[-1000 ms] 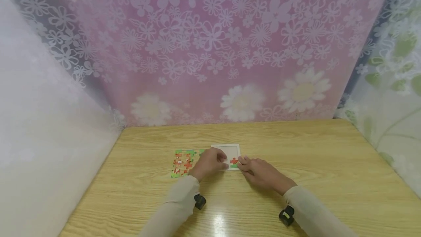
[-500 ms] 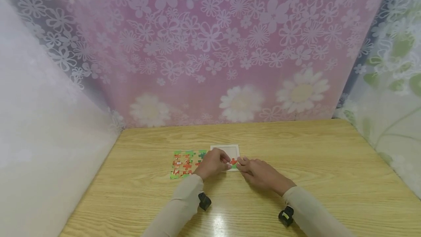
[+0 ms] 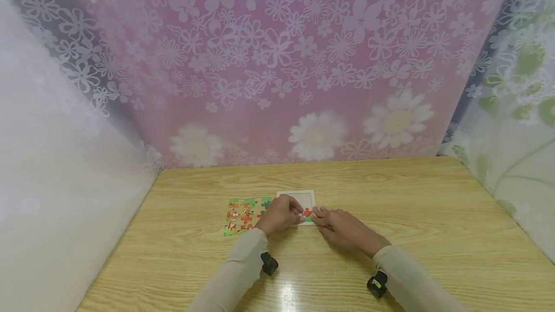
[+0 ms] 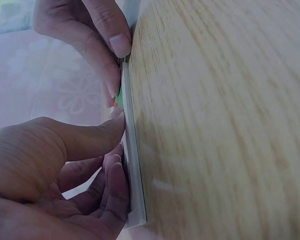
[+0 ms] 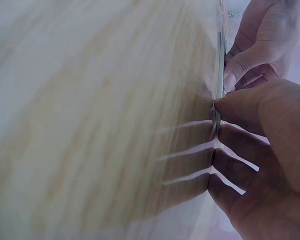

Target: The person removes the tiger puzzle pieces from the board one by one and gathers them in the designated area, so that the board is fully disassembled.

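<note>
A shallow white puzzle tray point(image 3: 296, 191) lies on the wooden table, with a red and green jigsaw piece point(image 3: 307, 214) in its lower right corner. My left hand point(image 3: 279, 215) reaches over the tray from the left, its thumb tip right at the piece's edge and its other fingers loosely bent along the tray in the left wrist view. At the tray's right side, my right hand point(image 3: 342, 227) rests its fingertips on the edge beside the piece. In the right wrist view its thumb point(image 5: 235, 106) touches the tray's rim, while several fingertips meet the tabletop.
Left of the tray, several loose jigsaw pieces point(image 3: 245, 215) with a tiger picture lie in rows, partly covered by my left hand. A pink flowered curtain point(image 3: 277, 85) rises behind the table's far edge, with pale curtains at both sides.
My left hand has shifted slightly right, bringing its thumb to the red and green piece and uncovering more loose pieces. My right hand stays at the tray's edge.
</note>
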{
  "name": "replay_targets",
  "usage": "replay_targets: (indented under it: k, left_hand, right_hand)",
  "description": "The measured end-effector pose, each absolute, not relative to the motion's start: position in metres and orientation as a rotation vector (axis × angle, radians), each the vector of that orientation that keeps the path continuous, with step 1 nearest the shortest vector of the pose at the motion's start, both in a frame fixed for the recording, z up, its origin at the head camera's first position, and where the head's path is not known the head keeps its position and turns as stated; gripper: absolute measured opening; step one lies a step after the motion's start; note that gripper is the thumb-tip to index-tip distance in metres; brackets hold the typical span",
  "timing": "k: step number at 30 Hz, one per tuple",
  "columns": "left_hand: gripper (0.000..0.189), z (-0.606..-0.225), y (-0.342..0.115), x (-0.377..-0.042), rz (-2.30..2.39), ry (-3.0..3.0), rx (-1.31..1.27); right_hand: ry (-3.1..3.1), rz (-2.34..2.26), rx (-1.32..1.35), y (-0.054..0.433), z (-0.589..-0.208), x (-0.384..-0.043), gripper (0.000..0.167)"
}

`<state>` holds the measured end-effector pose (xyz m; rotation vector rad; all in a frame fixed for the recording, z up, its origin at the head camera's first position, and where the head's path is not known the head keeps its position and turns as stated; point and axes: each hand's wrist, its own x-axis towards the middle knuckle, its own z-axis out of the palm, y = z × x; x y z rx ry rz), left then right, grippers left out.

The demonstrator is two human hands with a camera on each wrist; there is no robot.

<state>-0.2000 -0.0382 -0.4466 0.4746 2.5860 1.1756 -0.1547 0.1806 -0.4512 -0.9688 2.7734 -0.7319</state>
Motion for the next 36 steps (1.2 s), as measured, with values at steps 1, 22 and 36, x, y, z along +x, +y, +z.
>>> replay_targets:
  k: [1,22,36]
  left_hand:
    - [0.011,-0.4463,-0.0382,-0.1999,1.175,2.585,0.473]
    - [0.012,-0.4429,-0.0379,-0.1987,1.189,2.557,0.435]
    - [0.012,-0.4459,-0.0390,-0.2011,1.178,2.555,0.453]
  right_hand:
    - [2.775,-0.731,-0.974,0.1806,-0.4508,-0.1546,0.037]
    - [2.802,-0.719,-0.974,0.1812,-0.4517,-0.1562,0.034]
    - [2.806,-0.719,-0.960,0.1805,-0.4531,-0.1563,0.034]
